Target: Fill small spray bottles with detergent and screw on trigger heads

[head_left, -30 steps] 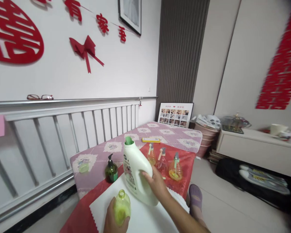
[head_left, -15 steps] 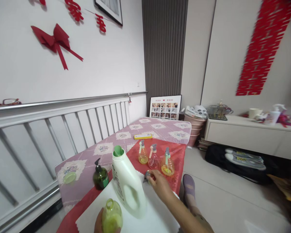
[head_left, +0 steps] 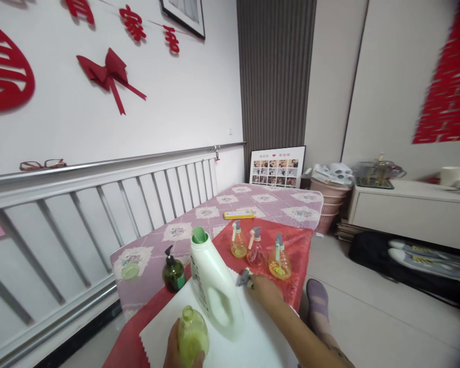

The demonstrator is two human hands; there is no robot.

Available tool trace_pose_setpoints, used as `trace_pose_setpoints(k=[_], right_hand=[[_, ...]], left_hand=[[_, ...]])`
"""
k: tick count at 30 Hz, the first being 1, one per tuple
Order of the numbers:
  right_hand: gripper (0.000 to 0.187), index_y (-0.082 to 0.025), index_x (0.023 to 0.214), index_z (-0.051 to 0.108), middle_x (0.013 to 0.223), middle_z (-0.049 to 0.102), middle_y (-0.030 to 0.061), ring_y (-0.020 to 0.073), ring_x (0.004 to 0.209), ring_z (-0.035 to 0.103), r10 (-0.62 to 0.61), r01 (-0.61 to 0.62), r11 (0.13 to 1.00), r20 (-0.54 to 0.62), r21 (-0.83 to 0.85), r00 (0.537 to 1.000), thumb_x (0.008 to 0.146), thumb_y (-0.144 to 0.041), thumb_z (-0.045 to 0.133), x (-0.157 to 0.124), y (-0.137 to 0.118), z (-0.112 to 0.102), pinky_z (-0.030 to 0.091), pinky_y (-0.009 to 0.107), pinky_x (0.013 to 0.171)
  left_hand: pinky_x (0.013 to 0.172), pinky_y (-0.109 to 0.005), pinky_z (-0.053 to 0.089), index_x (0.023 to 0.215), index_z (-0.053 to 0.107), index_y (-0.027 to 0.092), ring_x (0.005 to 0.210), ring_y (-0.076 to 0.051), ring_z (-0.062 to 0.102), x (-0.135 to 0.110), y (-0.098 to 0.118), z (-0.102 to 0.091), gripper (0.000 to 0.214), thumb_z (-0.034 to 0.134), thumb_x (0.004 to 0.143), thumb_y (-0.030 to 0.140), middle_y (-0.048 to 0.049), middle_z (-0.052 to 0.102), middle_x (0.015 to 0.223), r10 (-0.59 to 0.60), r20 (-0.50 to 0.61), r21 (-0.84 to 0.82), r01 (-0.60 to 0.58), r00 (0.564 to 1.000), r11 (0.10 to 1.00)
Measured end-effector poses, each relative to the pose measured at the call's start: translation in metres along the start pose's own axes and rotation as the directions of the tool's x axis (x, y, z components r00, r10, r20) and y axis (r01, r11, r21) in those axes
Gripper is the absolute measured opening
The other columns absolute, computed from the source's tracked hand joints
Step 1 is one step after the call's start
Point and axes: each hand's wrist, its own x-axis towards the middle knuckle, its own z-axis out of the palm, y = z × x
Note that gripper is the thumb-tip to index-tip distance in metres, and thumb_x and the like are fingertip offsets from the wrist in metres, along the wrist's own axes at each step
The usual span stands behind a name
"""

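Observation:
My left hand (head_left: 171, 347) is wrapped round a yellow-green see-through spray bottle (head_left: 193, 340), its neck open at the top and liquid inside. A grey spray head (head_left: 244, 278) is in the closed fingers of my right hand (head_left: 265, 290), low over the far right side of the white sheet (head_left: 264, 332). Between my hands stands a large pale detergent jug (head_left: 216, 291) with a green spout. Three spray bottles stand beyond my right hand: a yellow one (head_left: 238, 248), a pink one (head_left: 256, 255) and an amber one (head_left: 279, 266).
A dark green pump bottle (head_left: 174, 273) stands left of the jug, and a pale green cap (head_left: 130, 271) lies farther left. A yellow box (head_left: 238, 214) lies behind the spray bottles. A radiator (head_left: 138, 204) runs along the table's left side. A leg and purple shoe (head_left: 317, 299) are at the right.
The view has swung left, so everything sits farther right in the picture. My right hand has turned and the grey spray head shows more. My left hand still holds the bottle.

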Motion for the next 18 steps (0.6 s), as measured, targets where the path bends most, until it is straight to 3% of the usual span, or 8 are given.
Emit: trace_pose_setpoints(k=[3,5,9,11,14,15,18], right_hand=[[0.016,-0.02,0.072,0.06,0.07,0.06,-0.0035,0.0173,0.074,0.06,-0.017,0.039,0.967,-0.09,0.25,0.996,0.078,-0.031,0.071,-0.012,-0.002,-0.016,0.049,0.034,0.075],[0.026,-0.023,0.066,0.054,0.06,0.052,-0.0062,0.0163,0.063,0.056,0.011,0.049,0.897,-0.132,0.44,0.991,0.077,-0.043,0.066,-0.026,-0.004,-0.027,0.047,0.031,0.065],[0.045,-0.026,0.078,0.051,0.067,0.059,-0.0053,0.0148,0.063,0.058,0.085,0.062,0.668,-0.159,0.741,0.984,0.075,-0.071,0.048,-0.066,-0.01,-0.04,0.051,0.028,0.062],[0.049,-0.026,0.081,0.054,0.074,0.064,-0.0043,0.0136,0.069,0.06,0.115,0.056,0.509,-0.132,0.859,0.985,0.065,-0.072,0.063,-0.087,-0.017,-0.042,0.052,0.025,0.062],[0.045,-0.023,0.072,0.059,0.073,0.065,-0.0042,0.0111,0.07,0.057,0.137,0.036,0.29,-0.079,0.956,0.987,0.055,-0.056,0.085,-0.115,-0.035,-0.046,0.047,0.017,0.054],[0.043,-0.022,0.068,0.06,0.071,0.065,-0.0044,0.0104,0.068,0.055,0.135,0.042,0.264,-0.08,0.964,0.988,0.054,-0.052,0.087,-0.123,-0.041,-0.049,0.045,0.016,0.052],[0.043,-0.021,0.067,0.063,0.064,0.063,-0.0054,0.0083,0.058,0.049,0.144,0.116,0.296,-0.164,0.948,0.976,0.053,-0.054,0.087,-0.143,-0.059,-0.06,0.044,0.017,0.051]], left_hand=[[0.097,-0.038,0.054,0.14,0.022,0.011,0.116,-0.03,0.062,-0.002,0.004,-0.002,0.09,0.054,0.064,0.047,-0.0198,0.056,0.137,0.023,-0.054,-0.012,-0.024,0.998,1.0],[0.102,-0.044,0.051,0.14,0.024,0.01,0.122,-0.032,0.058,-0.005,0.008,-0.001,0.086,0.054,0.066,0.044,-0.0209,0.053,0.138,0.061,-0.088,-0.053,-0.065,0.994,0.996],[0.107,-0.054,0.044,0.136,0.032,0.008,0.128,-0.036,0.052,-0.014,0.017,0.001,0.074,0.053,0.07,0.034,-0.0244,0.052,0.137,0.231,-0.213,-0.01,-0.239,0.949,0.971],[0.107,-0.055,0.044,0.134,0.034,0.007,0.126,-0.037,0.053,-0.018,0.021,0.001,0.071,0.053,0.07,0.031,-0.0261,0.055,0.134,0.332,-0.252,0.066,-0.326,0.909,0.943],[0.104,-0.052,0.048,0.135,0.035,0.009,0.124,-0.035,0.055,-0.024,0.026,0.0,0.07,0.055,0.071,0.03,-0.025,0.056,0.133,0.432,-0.256,0.139,-0.41,0.865,0.902],[0.103,-0.051,0.049,0.135,0.035,0.01,0.124,-0.035,0.055,-0.025,0.027,0.0,0.069,0.055,0.071,0.028,-0.024,0.056,0.133,0.45,-0.248,0.158,-0.423,0.858,0.892],[0.102,-0.049,0.051,0.136,0.035,0.012,0.125,-0.033,0.055,-0.028,0.034,-0.005,0.073,0.057,0.067,0.021,-0.0207,0.056,0.133,0.477,-0.225,0.206,-0.437,0.85,0.876]])
